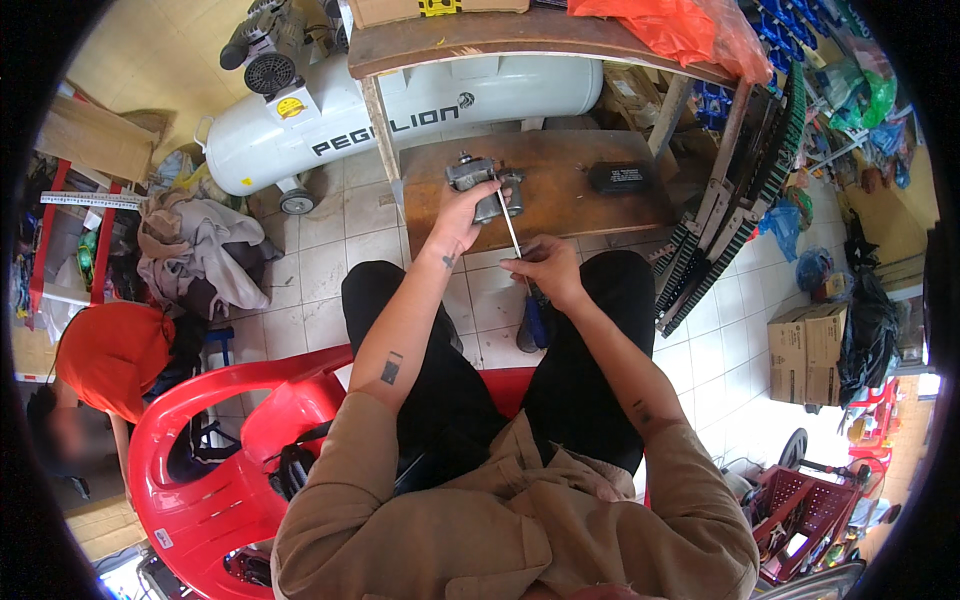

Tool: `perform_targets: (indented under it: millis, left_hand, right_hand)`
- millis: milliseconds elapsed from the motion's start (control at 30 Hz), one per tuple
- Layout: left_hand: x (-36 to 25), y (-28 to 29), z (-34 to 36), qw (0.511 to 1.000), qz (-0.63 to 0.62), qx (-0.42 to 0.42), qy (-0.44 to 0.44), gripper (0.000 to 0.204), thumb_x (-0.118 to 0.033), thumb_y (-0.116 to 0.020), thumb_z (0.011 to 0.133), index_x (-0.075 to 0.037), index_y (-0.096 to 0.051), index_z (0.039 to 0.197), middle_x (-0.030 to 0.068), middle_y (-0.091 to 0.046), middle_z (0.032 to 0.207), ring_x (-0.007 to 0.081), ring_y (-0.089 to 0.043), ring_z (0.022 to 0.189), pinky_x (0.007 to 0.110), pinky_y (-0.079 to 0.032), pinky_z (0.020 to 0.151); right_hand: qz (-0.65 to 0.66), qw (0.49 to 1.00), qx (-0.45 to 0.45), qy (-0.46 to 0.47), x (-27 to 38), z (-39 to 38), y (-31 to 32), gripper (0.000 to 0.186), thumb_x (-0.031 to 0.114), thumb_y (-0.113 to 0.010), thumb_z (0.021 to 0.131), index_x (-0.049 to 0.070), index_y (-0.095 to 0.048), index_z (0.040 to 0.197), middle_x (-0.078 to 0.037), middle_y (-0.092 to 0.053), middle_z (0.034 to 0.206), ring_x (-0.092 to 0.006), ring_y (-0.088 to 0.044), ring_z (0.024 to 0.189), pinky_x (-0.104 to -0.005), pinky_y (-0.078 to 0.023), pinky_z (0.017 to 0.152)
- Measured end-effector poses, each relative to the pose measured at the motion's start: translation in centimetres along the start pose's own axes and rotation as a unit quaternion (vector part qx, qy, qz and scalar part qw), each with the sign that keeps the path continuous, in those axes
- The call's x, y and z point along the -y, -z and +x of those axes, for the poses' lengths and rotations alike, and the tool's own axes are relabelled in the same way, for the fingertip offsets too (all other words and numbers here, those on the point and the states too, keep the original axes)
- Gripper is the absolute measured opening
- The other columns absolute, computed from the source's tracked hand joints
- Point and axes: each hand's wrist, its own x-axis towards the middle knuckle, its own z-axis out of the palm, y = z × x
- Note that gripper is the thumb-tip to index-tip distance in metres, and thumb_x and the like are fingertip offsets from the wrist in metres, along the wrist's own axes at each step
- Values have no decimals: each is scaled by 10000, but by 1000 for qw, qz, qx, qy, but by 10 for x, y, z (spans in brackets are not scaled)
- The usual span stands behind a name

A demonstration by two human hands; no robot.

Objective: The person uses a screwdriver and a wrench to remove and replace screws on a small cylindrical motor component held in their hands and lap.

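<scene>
A white air tank (540, 85) stands behind the wooden bench (585, 215); on or just over the bench's left half, I cannot tell which, is a grey metal part (465, 178), grasped by the left hand (468, 215), which reaches in over the front edge; the part lies at the far end of that hand, thumb across it, its body showing on both sides; a black case (619, 178) lies near the bench's right edge, well apart from both hands; a dark blue object (534, 325) shows below the right hand (550, 268), which, just off the front edge, pinches a slim pale rod (509, 222) running up to the metal part.
</scene>
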Motion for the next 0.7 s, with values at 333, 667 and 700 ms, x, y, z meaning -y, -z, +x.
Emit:
perform_targets:
  millis: [333,667,700]
  left_hand:
    - [6,-5,-1,999,-14,-38,-10,279,-42,-692,825,-30,-585,1082,93,-653,956,221,-665,841,347,-554,734]
    - [-4,8,6,998,-12,-59,-28,223,0,-672,821,-18,-572,1019,104,-651,898,226,-671,770,345,-562,667]
    - [-4,8,6,998,-14,-58,-24,228,8,-666,822,-12,-573,1030,113,-658,909,226,-674,775,340,-562,676]
  right_hand:
    - [97,994,45,-9,3,3,2,309,279,-609,949,-28,-577,933,-104,-662,793,-135,-611,622,-275,-476,529]
    - [166,972,156,-51,-13,13,4,399,250,-422,1038,-104,-539,1179,-198,-619,1148,-269,-629,1069,-361,-476,1014]
    - [160,973,156,-49,-15,12,5,393,244,-432,1035,-103,-539,1184,-196,-625,1138,-265,-631,1064,-360,-485,999]
